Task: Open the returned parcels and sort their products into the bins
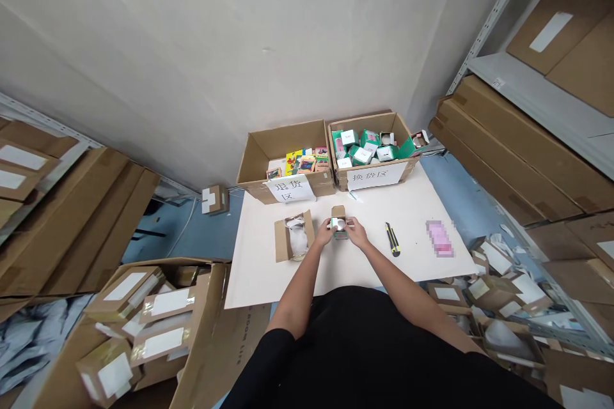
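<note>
A small green and white box [340, 236] with its brown flap raised stands near the middle of the white table. My left hand [324, 232] grips its left side, fingers closed against it. On the right side my right hand [357, 232] is closed on the same box, with fingertips at its open top. Something white shows in the opening, too small to make out. Left of my hands lies an open cardboard carton [282, 241] with white wrapping [298, 238] inside. A yellow and black box cutter [392, 239] rests to the right.
At the table's back stand two labelled cardboard bins: the left bin [259, 190] holds colourful packs, the right bin [410, 169] green and white boxes. A blurred pink item [440, 238] lies on the right. A large carton [211, 326] of parcels stands lower left; shelves flank both sides.
</note>
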The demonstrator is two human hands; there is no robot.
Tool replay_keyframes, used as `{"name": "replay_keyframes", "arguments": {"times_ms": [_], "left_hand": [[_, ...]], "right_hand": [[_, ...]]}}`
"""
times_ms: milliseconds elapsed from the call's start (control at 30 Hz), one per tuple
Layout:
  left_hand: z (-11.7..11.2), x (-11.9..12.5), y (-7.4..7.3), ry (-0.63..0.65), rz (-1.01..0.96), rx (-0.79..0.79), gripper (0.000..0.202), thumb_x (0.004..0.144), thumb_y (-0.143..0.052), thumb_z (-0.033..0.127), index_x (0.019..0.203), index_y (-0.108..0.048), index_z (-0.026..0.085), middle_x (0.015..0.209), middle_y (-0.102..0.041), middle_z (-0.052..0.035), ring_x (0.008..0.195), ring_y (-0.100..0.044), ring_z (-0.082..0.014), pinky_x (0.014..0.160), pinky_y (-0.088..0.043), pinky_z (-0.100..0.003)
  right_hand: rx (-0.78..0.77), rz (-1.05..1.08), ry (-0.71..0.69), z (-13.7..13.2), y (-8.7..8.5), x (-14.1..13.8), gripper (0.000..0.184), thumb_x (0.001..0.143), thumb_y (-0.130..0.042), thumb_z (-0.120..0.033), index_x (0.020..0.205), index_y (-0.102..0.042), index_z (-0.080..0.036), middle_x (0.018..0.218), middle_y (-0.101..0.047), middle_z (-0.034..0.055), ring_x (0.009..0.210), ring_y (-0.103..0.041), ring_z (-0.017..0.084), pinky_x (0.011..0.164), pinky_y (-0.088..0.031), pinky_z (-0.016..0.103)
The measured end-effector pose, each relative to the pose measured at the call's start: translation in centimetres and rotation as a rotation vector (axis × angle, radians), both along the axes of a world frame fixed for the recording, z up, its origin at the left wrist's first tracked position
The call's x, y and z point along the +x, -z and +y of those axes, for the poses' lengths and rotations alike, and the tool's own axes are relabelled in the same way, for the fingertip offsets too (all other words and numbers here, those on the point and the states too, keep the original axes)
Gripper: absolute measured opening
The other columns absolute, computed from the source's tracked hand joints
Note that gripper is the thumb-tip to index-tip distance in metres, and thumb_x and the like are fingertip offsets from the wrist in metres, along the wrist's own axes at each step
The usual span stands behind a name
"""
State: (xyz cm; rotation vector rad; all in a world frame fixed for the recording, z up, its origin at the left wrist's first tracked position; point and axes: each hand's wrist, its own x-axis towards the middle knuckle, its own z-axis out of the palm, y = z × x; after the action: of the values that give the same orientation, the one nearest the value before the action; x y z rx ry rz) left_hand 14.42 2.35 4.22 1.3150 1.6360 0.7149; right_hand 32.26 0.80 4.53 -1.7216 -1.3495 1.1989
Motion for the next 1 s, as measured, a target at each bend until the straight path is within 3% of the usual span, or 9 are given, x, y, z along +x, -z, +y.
{"name": "replay_keyframes", "arguments": {"times_ms": [133,300,433,600,767,900,1000], "left_hand": [[0.6,0.3,-0.5,0.035,-0.111,-0.063,0.061,0.075,-0.074,0.019,0.134,-0.063,0.020,0.127,-0.073,-0.0109,0.112,-0.071,-0.0241,0.099,-0.057,-0.040],[-0.3,-0.8,-1.8,0.161,-0.146,0.075,0.054,0.067,-0.070,0.009,0.119,-0.068,0.022,0.144,-0.061,-0.0126,0.139,-0.055,-0.0295,0.103,-0.055,-0.042],[-1.2,-1.1,-2.4,0.232,-0.049,0.086,0.050,0.068,-0.074,0.008,0.115,-0.070,0.022,0.159,-0.049,-0.0150,0.152,-0.042,-0.0333,0.106,-0.054,-0.045],[-1.3,-0.2,-2.5,0.195,0.037,0.080,0.042,0.076,-0.073,0.010,0.116,-0.072,0.023,0.156,-0.054,-0.0141,0.148,-0.049,-0.0328,0.107,-0.054,-0.047],[-1.6,-0.4,-2.4,0.262,0.078,0.076,0.035,0.079,-0.077,0.018,0.114,-0.077,0.024,0.154,-0.057,-0.0130,0.153,-0.042,-0.0338,0.114,-0.050,-0.049],[-1.8,-0.3,-1.6,0.167,-0.003,0.059,0.029,0.083,-0.078,0.025,0.111,-0.077,0.023,0.140,-0.067,-0.0145,0.141,-0.056,-0.0336,0.109,-0.054,-0.049],[-2.0,0.3,-0.7,-0.016,-0.104,0.005,0.047,0.082,-0.081,0.027,0.126,-0.069,0.021,0.129,-0.072,-0.0158,0.119,-0.071,-0.0294,0.103,-0.057,-0.048]], "right_hand": [[0.001,-0.020,-0.173,-0.5,-0.6,0.1,0.032,0.075,-0.075,-0.022,0.107,-0.073,-0.027,0.114,-0.075,0.0032,0.104,-0.071,0.026,0.097,-0.056,0.041],[0.079,0.012,-0.054,-1.4,-0.9,1.0,0.045,0.079,-0.068,-0.025,0.123,-0.064,-0.028,0.130,-0.070,0.0045,0.114,-0.069,0.026,0.094,-0.058,0.042],[0.150,-0.019,-0.076,-2.0,-1.0,1.3,0.039,0.084,-0.064,-0.031,0.123,-0.062,-0.026,0.132,-0.067,0.0072,0.115,-0.067,0.026,0.089,-0.058,0.040],[0.149,-0.108,-0.130,-2.0,-0.8,1.0,0.029,0.088,-0.059,-0.026,0.115,-0.068,-0.023,0.123,-0.069,0.0080,0.108,-0.067,0.025,0.094,-0.055,0.040],[0.118,-0.142,-0.136,-2.1,-0.2,0.6,0.024,0.085,-0.059,-0.022,0.106,-0.071,-0.022,0.117,-0.071,0.0083,0.104,-0.068,0.024,0.098,-0.055,0.041],[0.081,-0.067,-0.095,-1.9,0.3,0.1,0.016,0.086,-0.061,-0.028,0.098,-0.070,-0.023,0.111,-0.074,0.0061,0.101,-0.070,0.024,0.098,-0.056,0.041],[-0.015,0.020,0.008,-1.5,0.5,-0.3,0.023,0.085,-0.065,-0.031,0.107,-0.067,-0.024,0.105,-0.075,0.0044,0.092,-0.073,0.022,0.090,-0.059,0.039]]}}
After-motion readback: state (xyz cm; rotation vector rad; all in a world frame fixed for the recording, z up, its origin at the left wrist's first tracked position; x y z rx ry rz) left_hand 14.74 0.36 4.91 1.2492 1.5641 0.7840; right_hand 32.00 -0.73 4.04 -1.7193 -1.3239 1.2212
